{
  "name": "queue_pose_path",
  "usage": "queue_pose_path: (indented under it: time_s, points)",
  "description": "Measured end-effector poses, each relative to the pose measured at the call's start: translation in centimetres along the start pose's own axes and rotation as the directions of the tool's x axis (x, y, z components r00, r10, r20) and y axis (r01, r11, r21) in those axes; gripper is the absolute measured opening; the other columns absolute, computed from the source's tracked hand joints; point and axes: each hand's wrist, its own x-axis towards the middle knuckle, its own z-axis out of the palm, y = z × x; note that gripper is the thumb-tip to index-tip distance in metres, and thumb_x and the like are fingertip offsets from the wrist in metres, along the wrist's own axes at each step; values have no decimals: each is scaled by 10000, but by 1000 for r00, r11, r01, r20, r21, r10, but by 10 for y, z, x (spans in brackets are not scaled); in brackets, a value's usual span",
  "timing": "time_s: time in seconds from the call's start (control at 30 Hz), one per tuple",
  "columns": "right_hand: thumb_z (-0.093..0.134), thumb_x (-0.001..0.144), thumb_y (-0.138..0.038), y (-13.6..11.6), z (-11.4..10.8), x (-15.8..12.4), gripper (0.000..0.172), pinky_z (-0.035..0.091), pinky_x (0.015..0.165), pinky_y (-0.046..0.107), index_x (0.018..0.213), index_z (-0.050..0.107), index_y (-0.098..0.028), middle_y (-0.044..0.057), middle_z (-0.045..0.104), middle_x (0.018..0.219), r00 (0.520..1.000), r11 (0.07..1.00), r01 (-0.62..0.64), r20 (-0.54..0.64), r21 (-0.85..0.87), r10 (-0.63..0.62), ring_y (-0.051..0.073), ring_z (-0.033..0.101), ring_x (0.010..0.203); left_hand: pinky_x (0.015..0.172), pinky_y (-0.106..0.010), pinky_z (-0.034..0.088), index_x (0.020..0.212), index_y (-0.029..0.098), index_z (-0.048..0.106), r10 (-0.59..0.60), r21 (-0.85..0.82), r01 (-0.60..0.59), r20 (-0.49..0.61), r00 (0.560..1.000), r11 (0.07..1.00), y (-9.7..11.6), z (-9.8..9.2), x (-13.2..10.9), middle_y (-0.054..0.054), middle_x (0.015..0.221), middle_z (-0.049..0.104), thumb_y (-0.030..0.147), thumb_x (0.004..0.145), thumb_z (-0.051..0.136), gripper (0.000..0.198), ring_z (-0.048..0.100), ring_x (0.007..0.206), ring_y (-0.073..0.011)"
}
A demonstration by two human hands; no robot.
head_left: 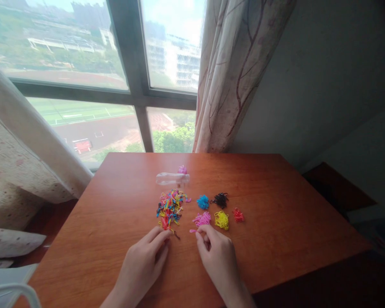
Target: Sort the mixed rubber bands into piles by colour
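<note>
Pink band, well inside the surface edges: light, soft, best end-held, we judge; right hand pinches it, left hand grip unclear.

Multicoloured loop pile beside single-colour heaps

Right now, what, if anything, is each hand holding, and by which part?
The right hand holds a pink band by its right end; whether the left hand holds anything cannot be told.

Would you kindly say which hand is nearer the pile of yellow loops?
Right: the right hand is just in front of the yellow pile; the left hand is farther left, near the multicoloured loop pile.
</note>
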Motion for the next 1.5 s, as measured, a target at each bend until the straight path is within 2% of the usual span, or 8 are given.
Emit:
queue_pose_path:
  time_s: [0.17, 0.37, 0.63, 0.8, 0.93, 1.13, 1.27, 1.5]
  points:
    - [448, 968, -265, 19, -14, 6, 226, 314, 578, 240, 851, 635, -216, -3, 629, 648, 996, 993, -64, -65, -98, 58, 149, 584, 564, 695, -222, 547, 1026, 271, 640, 20, -16, -20, 13, 1000, 1000, 1, 2, -1, -7, 1021, 721, 197, 933, 443, 230, 723, 841, -155]
    - [472, 958, -256, 25, -13, 16, 195, 295, 564, 245, 862, 637, -215, -7, 622, 637, 994, 979, -80, -85, -189, 65, 157, 587, 564, 681, -214, 539, 1009, 272, 631, 20, -29, -19, 22, 1000, 999, 1, 1, 0, -2, 1000, 717, 212, 948, 435, 214, 719, 816, -145]
    - [467, 967, -251, 21, -7, 7, 204, 303, 564, 239, 849, 629, -217, -24, 615, 617, 992, 993, -18, -124, -115, 3, 137, 577, 537, 660, -223, 530, 981, 264, 632, 19, -25, -18, 28, 999, 1000, 0, 2, 0, 1, 952, 703, 238, 959, 427, 208, 710, 771, -144]
    - [558, 905, -180, -1, 12, -4, 96, 321, 586, 241, 918, 638, -232, -24, 671, 692, 998, 993, 66, 5, -93, -66, 145, 628, 602, 658, -221, 530, 987, 267, 633, -2, -37, 3, 5, 1000, 999, -1, 4, -1, 4, 932, 695, 232, 954, 441, 199, 706, 762, -142]
    - [643, 854, -145, -16, 31, -6, 135, 308, 566, 252, 936, 633, -252, -38, 695, 733, 992, 988, 66, 118, -141, -49, 160, 652, 635, 674, -210, 529, 1015, 269, 629, -7, -61, 7, 0, 1000, 998, -3, 5, -1, 4, 943, 694, 215, 947, 457, 193, 706, 780, -135]
    - [590, 861, -98, -22, 41, 0, 143, 287, 560, 253, 837, 607, -238, -30, 695, 739, 989, 981, 95, 130, -170, -74, 155, 653, 662, 680, -198, 525, 1027, 269, 628, -8, -87, 7, -6, 1000, 996, -4, 4, 0, 9, 930, 688, 205, 939, 467, 194, 701, 771, -127]
    - [553, 873, -125, -15, 28, 3, 138, 286, 569, 248, 825, 620, -236, -28, 679, 696, 995, 987, 93, 48, -134, -88, 143, 632, 620, 660, -196, 521, 1017, 267, 628, -9, -82, 8, -10, 1000, 997, -4, 4, 0, 9, 918, 688, 216, 942, 463, 188, 700, 752, -126]
    - [508, 936, -246, 34, -30, 37, 170, 278, 569, 254, 874, 666, -232, -8, 660, 655, 992, 970, -41, -125, -238, 11, 156, 603, 589, 637, -202, 515, 985, 270, 628, 8, -50, -9, -20, 1000, 999, -1, 1, 0, 11, 907, 696, 212, 939, 452, 190, 703, 733, -132]
